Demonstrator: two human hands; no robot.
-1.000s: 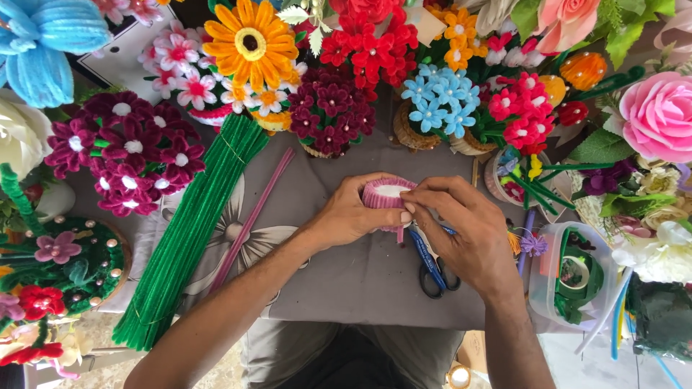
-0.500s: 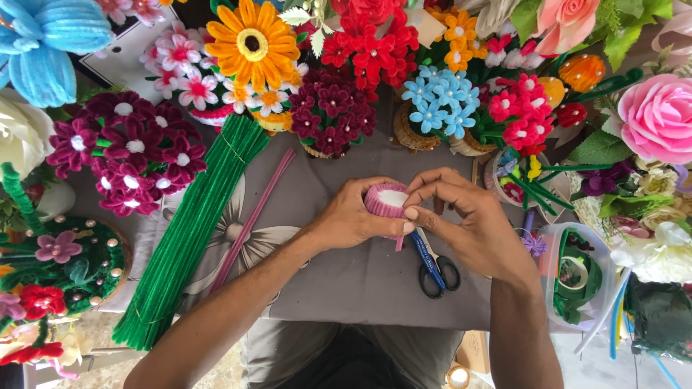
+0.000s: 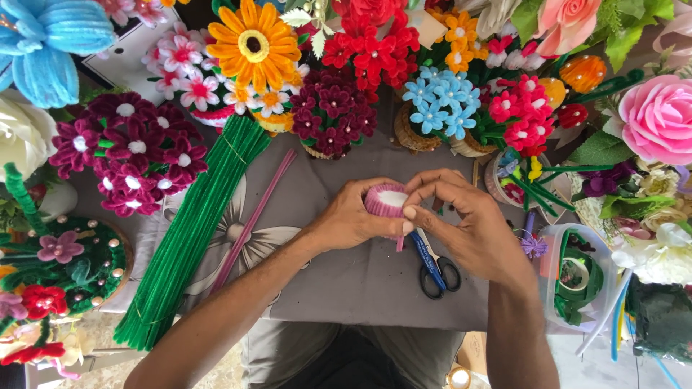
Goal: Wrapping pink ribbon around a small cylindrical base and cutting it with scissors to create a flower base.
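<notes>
**Both hands closed on a small pink fuzzy cup near the middle of the tabletop**

The left hand (image 3: 353, 220) grips the pink pipe-cleaner cup (image 3: 386, 202) from the side, fingers wrapped around its wall. The right hand (image 3: 472, 230) comes over from the other side, thumb and forefinger pinched at the rim. The cup is held just above the grey cloth (image 3: 346, 281), its pale inside facing up, a short pink end hanging below it.

Blue-handled scissors (image 3: 432, 263) lie on the cloth directly under the right hand. A thick bundle of green pipe cleaners (image 3: 191, 230) runs toward the left edge, with a few pink stems (image 3: 252, 220) beside it. Finished flowers crowd the far edge.

In my judgement the risk lies in the coil: too hard a pinch could dent the wall, and a slack grip could let the loose end unwind. The hanging end could also snag on the scissors below.
</notes>
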